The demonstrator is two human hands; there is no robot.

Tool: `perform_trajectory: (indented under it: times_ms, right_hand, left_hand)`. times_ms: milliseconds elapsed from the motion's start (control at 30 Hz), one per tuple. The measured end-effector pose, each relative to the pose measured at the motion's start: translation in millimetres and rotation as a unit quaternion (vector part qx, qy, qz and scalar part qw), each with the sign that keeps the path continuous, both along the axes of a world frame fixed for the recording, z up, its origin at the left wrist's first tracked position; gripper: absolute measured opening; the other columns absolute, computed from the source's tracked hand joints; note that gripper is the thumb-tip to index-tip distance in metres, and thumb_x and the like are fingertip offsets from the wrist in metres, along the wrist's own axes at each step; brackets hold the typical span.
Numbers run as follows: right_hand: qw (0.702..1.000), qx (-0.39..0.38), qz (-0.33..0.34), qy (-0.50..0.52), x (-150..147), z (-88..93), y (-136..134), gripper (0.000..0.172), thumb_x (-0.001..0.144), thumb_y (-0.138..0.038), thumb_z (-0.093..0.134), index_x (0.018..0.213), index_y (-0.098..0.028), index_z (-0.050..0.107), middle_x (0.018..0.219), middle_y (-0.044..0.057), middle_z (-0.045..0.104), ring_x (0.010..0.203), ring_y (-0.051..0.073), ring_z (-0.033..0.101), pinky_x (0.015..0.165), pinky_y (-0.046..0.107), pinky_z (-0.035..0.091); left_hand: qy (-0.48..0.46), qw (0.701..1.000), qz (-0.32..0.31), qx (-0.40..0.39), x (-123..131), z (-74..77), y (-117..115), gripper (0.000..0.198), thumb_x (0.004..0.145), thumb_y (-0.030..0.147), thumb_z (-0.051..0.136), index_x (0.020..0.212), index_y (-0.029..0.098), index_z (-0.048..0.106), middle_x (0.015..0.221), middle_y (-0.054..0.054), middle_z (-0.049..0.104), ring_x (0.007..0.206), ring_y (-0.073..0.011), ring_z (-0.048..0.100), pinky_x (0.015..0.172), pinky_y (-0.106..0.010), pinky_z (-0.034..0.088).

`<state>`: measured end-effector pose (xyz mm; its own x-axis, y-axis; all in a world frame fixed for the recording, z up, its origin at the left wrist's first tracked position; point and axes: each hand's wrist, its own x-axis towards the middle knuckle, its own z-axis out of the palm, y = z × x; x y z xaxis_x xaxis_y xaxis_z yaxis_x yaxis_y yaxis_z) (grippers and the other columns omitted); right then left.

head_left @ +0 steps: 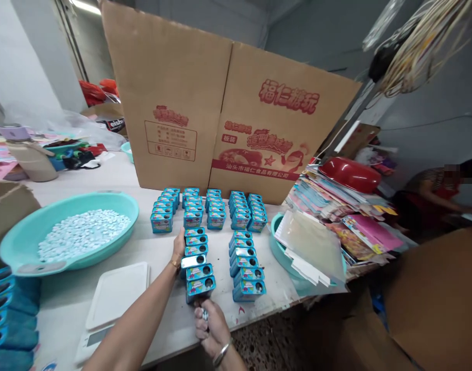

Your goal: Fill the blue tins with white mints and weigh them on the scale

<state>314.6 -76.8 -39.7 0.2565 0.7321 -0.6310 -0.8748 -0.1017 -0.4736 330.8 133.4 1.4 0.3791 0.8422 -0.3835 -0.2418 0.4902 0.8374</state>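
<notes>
Small blue tins stand in rows on the white table [151,175]. Nearest me is a left column of tins [197,260] and a right column of tins [247,268]. My left hand [178,250] rests against the left side of the left column, fingers pressed to the tins. My right hand [208,324] is at the near end of that column, closed on something small and white. Farther back, several more rows of tins [211,208] stand before a large cardboard box [228,108].
A teal basin [23,242] of white tablets sits at the left, a white scale [114,293] in front of it. Another teal basin [276,242] with plastic sheets, stacked printed cards [336,206] and a red lid are at right. A seated person [433,196] works far right.
</notes>
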Motion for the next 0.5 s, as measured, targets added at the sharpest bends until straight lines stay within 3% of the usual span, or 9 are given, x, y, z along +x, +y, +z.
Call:
perform_trajectory:
  times_ms: [167,300,367,433,467,500]
  right_hand:
    - [1.0,0.006,-0.009,-0.017,10.4,4.5,-10.2,0.028,0.063,-0.031,0.068,0.079,-0.016,0.051,0.054,-0.01,0.045,0.034,-0.001,0.024,0.037,0.016,0.005]
    - [0.999,0.028,0.003,-0.026,27.3,13.1,-52.5,0.035,0.064,-0.035,0.077,0.082,-0.016,0.054,0.055,-0.009,0.046,0.035,-0.001,0.026,0.036,0.015,0.005]
    - [0.998,0.045,-0.008,-0.039,44.4,16.7,-84.7,0.036,0.066,-0.038,0.079,0.08,-0.016,0.053,0.055,-0.01,0.044,0.035,-0.001,0.025,0.036,0.014,0.004]
    - [0.995,0.047,-0.073,-0.056,67.7,17.9,-116.3,0.037,0.066,-0.037,0.08,0.081,-0.017,0.053,0.055,-0.01,0.044,0.036,-0.002,0.025,0.036,0.013,0.006]
    - [0.991,0.049,-0.111,-0.058,80.9,17.4,-129.3,0.038,0.065,-0.037,0.081,0.082,-0.017,0.053,0.056,-0.011,0.043,0.036,-0.002,0.024,0.036,0.013,0.007]
    - [0.985,0.048,-0.151,-0.064,94.5,16.3,-139.5,0.039,0.064,-0.037,0.081,0.081,-0.017,0.053,0.055,-0.011,0.043,0.035,-0.002,0.023,0.035,0.013,0.008]
  left_hand:
    - [0.045,0.996,-0.014,0.077,6.7,0.2,4.3,0.05,0.084,0.054,0.056,0.086,0.006,0.068,0.08,-0.014,0.074,0.085,-0.0282,0.069,0.086,-0.043,0.052]
    - [0.077,0.981,0.083,0.156,-23.2,7.5,0.4,0.065,0.089,0.065,0.036,0.107,0.009,0.063,0.115,-0.017,0.067,0.117,-0.0292,0.058,0.106,-0.048,0.038]
    - [0.082,0.963,0.149,0.209,-46.5,11.6,-22.8,0.065,0.091,0.065,0.029,0.126,0.015,0.052,0.136,-0.014,0.054,0.132,-0.027,0.046,0.113,-0.047,0.03]
    - [0.066,0.942,0.176,0.276,-66.8,11.6,-65.9,0.062,0.09,0.065,0.034,0.134,0.022,0.044,0.143,-0.009,0.046,0.135,-0.0248,0.042,0.114,-0.042,0.031]
    - [0.038,0.923,0.154,0.351,-73.2,9.5,-93.0,0.063,0.089,0.062,0.041,0.136,0.021,0.043,0.142,-0.011,0.046,0.134,-0.0276,0.043,0.113,-0.044,0.033]
    - [0.016,0.905,0.092,0.415,-76.1,6.2,-121.5,0.065,0.085,0.06,0.052,0.137,0.021,0.043,0.14,-0.012,0.048,0.132,-0.0305,0.045,0.111,-0.046,0.035]
